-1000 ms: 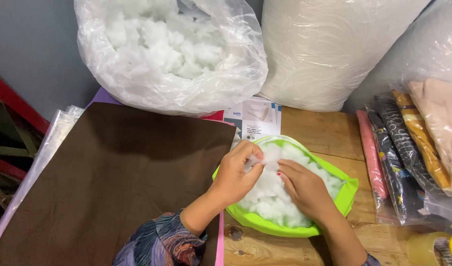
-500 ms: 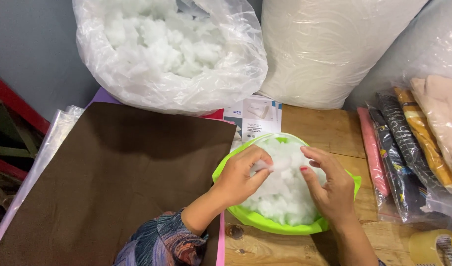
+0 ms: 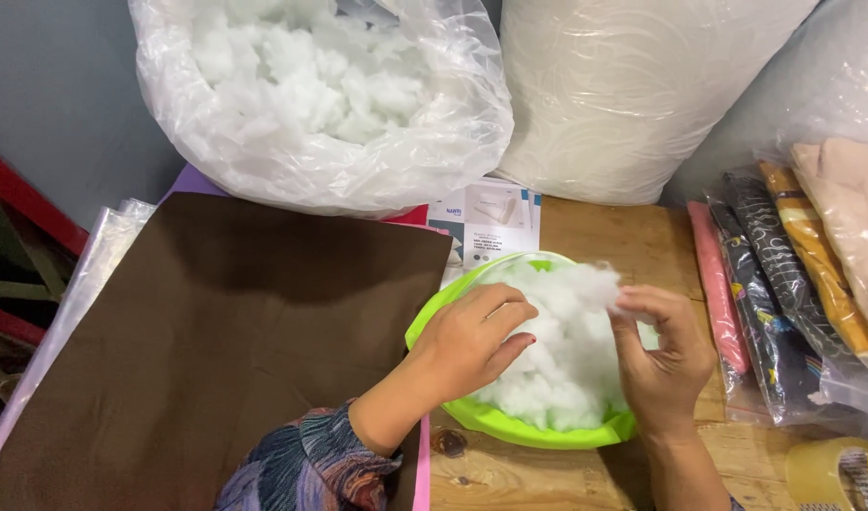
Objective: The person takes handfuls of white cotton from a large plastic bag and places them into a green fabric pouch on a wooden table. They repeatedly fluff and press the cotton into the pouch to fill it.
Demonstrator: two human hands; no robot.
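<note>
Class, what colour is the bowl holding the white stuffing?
Bright lime green; the bowl shows best in the head view.

White stuffing fills a lime-green bowl. Left of the bowl: plain dark-brown fabric. Right of the bowl: pink, black-patterned and orange-striped cloth rolls. Sleeve beside the bowl: multicoloured swirl pattern.

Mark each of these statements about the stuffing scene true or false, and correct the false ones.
1. The bowl holding the white stuffing is green. True.
2. The right hand rests flat on the table. False: it pinches a tuft of stuffing.
3. The left hand touches the stuffing in the bowl. True.
4. A brown fabric piece lies left of the bowl. True.
5. The big clear bag behind is empty. False: it holds white stuffing.
</note>
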